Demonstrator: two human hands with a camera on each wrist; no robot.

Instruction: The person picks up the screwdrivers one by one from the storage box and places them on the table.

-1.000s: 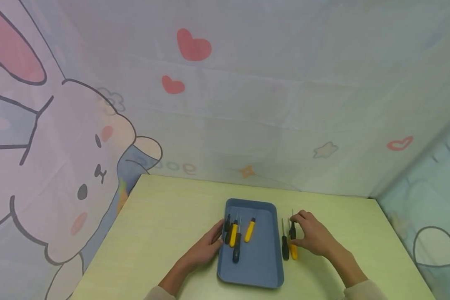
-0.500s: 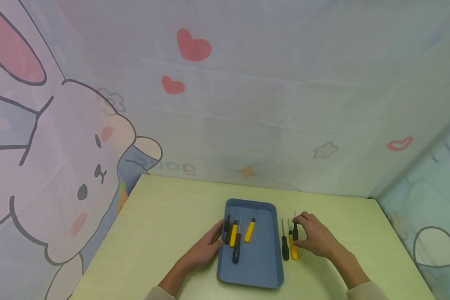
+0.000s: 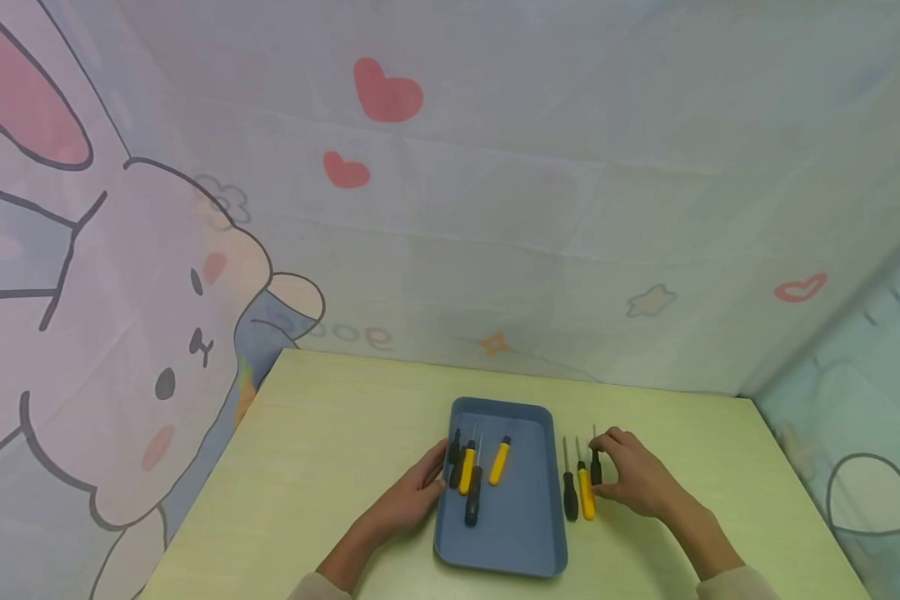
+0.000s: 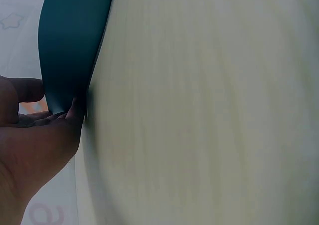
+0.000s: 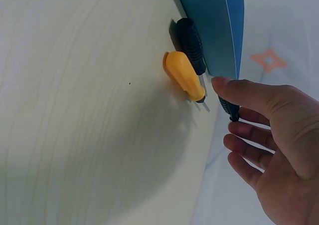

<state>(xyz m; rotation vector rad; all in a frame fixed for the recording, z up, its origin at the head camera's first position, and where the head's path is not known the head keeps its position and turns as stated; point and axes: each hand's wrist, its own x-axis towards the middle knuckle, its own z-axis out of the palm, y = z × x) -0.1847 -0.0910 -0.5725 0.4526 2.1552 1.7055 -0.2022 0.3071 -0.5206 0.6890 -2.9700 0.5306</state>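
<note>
Pale table (image 3: 345,433) w/ printed backdrop (image 3: 480,242) behind. Blue tray (image 3: 513,537) is to the L of R hand (image 3: 633,475); btwn them on the table lie a black driver (image 3: 571,498), just beside the tray wall, & a yellow driver (image 3: 587,495) next to it, both approx. along the tray's long side, shafts pointing away from the person.

Held driver (image 3: 596,468), short & black, is pinched btwn R thumb & index, immed. R of the yellow one, shaft also pointing away; can't tell if it touches the table. Other R fingers loosely bent.

L hand (image 3: 401,500) touches the tray's L wall; can't tell if it's gripping or only resting there.

Count: 1 tray, 8 drivers. Outside, 3: 2 black (incl. held), 1 yellow. Inside, 5: bunched drivers (image 3: 473,498) at L (3 black, 1 yellow) plus a lone yellow (image 3: 499,463) nr middle.
</note>
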